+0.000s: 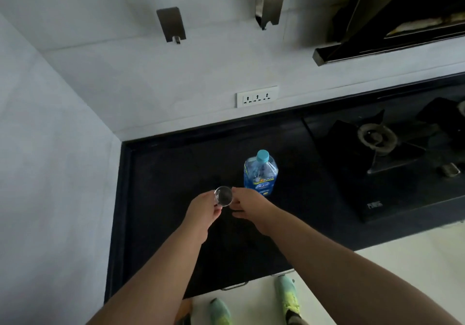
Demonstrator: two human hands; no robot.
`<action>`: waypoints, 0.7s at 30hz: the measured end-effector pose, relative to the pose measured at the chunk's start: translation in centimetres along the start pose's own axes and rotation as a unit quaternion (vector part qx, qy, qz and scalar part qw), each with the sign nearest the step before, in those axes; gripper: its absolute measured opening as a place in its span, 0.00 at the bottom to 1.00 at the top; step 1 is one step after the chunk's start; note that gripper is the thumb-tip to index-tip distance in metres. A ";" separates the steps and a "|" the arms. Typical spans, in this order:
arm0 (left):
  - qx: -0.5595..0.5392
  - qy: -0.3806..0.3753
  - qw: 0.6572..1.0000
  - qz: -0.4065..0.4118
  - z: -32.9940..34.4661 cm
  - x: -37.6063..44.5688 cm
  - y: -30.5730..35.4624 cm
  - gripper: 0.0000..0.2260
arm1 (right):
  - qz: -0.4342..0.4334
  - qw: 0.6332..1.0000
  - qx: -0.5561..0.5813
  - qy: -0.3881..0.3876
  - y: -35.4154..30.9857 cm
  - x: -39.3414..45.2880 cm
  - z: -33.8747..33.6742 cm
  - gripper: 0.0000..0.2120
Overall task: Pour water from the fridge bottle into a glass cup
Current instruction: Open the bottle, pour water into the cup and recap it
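A clear plastic water bottle (pixel 261 173) with a light blue cap and a blue label stands upright on the black counter (pixel 163 173). Just in front of it and to its left is a small clear glass cup (pixel 223 196), seen from above. My left hand (pixel 202 211) grips the cup's left side and my right hand (pixel 247 204) holds its right side. The cup looks empty. The cap sits on the bottle.
A black gas stove (pixel 377 148) with burners fills the counter to the right. A white socket strip (pixel 257 96) is on the back wall, two metal hooks above it. The white wall closes the left side. A range hood (pixel 390 22) hangs at upper right.
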State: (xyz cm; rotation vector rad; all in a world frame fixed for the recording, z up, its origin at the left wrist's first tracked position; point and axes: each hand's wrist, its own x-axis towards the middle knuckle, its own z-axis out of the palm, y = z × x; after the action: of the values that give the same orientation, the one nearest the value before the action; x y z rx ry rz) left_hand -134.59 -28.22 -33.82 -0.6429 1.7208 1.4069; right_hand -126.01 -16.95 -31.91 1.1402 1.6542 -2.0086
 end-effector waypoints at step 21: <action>-0.086 -0.086 0.990 -0.074 0.5 2.7 -1.3 0.27 | 0.123 0.976 0.178 0.015 2.1 6.1 -1.0 0.10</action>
State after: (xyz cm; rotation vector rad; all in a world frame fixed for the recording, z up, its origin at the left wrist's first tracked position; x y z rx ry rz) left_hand -134.94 -27.83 -36.77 -0.7062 1.3994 1.4693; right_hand -128.10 -15.14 -37.79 1.4207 1.1226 -2.1812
